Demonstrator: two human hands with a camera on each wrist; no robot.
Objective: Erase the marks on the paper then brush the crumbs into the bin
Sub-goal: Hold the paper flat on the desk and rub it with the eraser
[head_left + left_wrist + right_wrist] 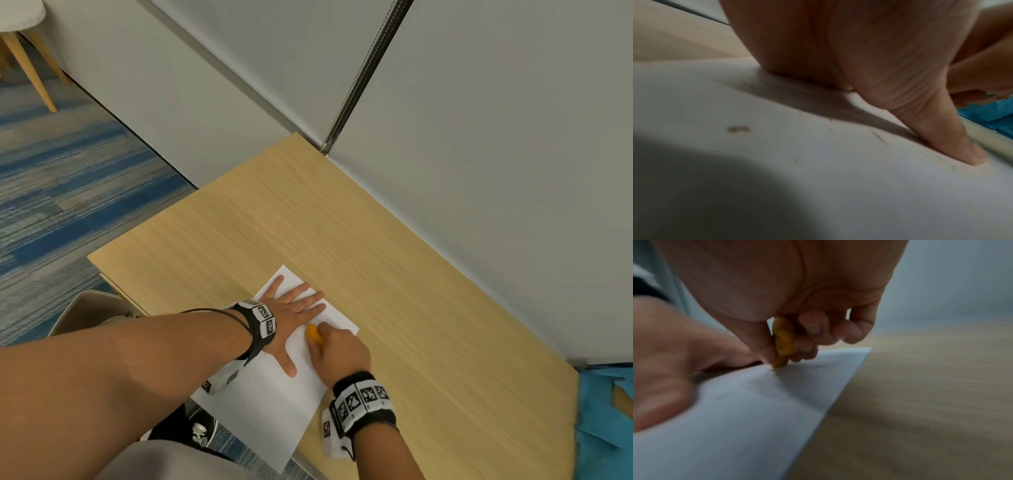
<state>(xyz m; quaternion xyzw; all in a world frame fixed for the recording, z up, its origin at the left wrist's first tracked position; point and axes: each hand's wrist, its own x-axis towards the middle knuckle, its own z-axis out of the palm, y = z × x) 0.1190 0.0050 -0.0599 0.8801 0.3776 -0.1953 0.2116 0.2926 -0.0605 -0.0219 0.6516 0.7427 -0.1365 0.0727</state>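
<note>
White rectangular paper sheet (274, 404) flat on counter, near edge overhanging; small yellow rubber eraser (314, 334) tip-down on it.

Wood-grain surface (342, 240), light tan, butted against grey partition panels (479, 137) on its far side. Dark metal strip (363, 68) runs down the seam between two panels and ends at the surface's far corner. Carpet (68, 192) to the left, striped blue and grey. White chair with wooden legs (24, 65) at top left, well apart from the surface. Beige chair seat (92, 308) just beside the surface's near-left edge. Crumpled blue sheeting (603, 421) at the surface's right end. Black item with white print (198, 428) on the floor below the near edge, too small to identify.
</note>
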